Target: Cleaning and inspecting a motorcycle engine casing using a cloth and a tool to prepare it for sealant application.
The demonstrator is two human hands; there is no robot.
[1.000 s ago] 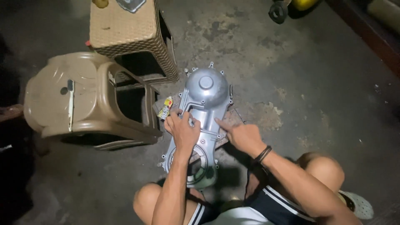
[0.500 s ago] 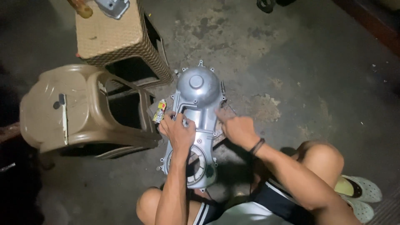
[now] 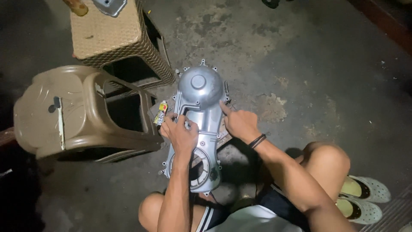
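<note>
The left hand (image 3: 180,134) lies palm down on the middle of a long silver metal cover (image 3: 198,124), fingers curled loosely over its left edge; whether it truly grips the edge cannot be told. The arm runs straight up from the bottom of the view, between the knees. The right hand (image 3: 238,122) rests against the cover's right edge with the forefinger stretched out, its tip touching the rim just below the domed end, and the other fingers folded in; it holds nothing. A dark band (image 3: 257,140) circles that wrist.

The cover lies flat on the concrete floor (image 3: 300,64), its round dome at the far end and a ring-shaped opening at the near end, close to the person's lap. Just to the left of the cover, near the left hand's fingertips, sits a small packet (image 3: 161,112), oblong, yellow with red and white patches. Further left of the cover, a brown plastic stool (image 3: 81,116) lies tipped on its side. Beyond the cover's dome, up and to the left, stands a woven tan stool (image 3: 116,38), with a grey metal piece (image 3: 110,6) on its top. To the right of the cover, past the bent knee, are two pale green clogs (image 3: 365,197).
</note>
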